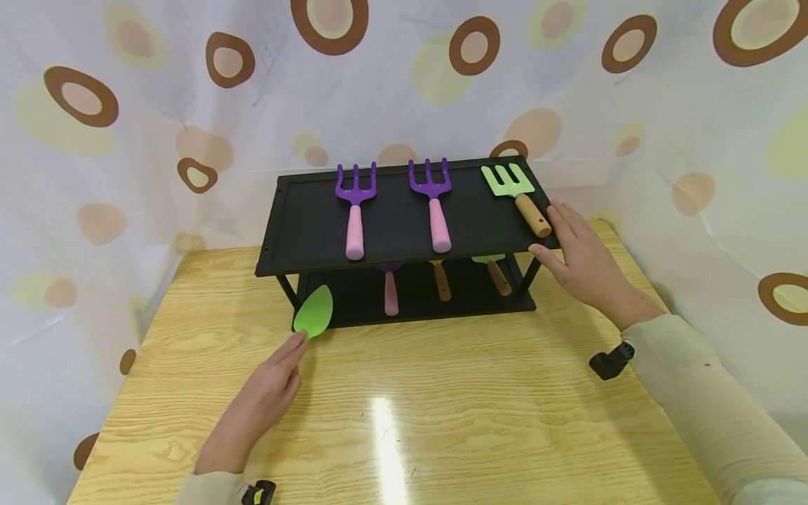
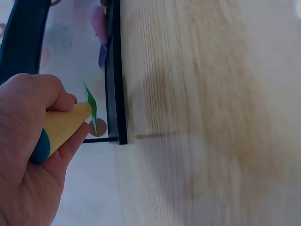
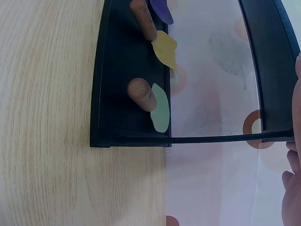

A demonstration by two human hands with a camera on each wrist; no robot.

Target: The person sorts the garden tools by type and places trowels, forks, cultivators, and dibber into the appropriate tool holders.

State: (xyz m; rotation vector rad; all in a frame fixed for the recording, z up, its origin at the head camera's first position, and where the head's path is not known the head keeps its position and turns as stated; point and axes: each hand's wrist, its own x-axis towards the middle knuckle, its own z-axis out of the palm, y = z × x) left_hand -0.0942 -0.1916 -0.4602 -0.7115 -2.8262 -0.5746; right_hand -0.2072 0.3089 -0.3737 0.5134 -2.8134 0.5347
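My left hand (image 1: 268, 386) grips a small garden trowel by its handle, its leaf-shaped green blade (image 1: 314, 311) pointing up toward the shelf's left front corner. In the left wrist view the trowel's yellow handle (image 2: 66, 125) with a blue end lies between thumb and fingers. The black two-tier shelf (image 1: 303, 224) stands against the back. At its right end my right hand (image 1: 590, 266) rests with fingers extended along the side edge and thumb at the front corner. Beside that hand lies a green hand fork (image 1: 520, 193) with a wooden handle.
Two purple forks with pink handles (image 1: 355, 217) (image 1: 437, 210) lie on the upper tier. Below are a pink-handled tool (image 1: 391, 293), a yellow tool with a brown handle (image 1: 442, 282) and a green one (image 1: 499, 278). A wooden table (image 1: 473, 393) carries the shelf; patterned curtain (image 1: 379, 84) hangs behind.
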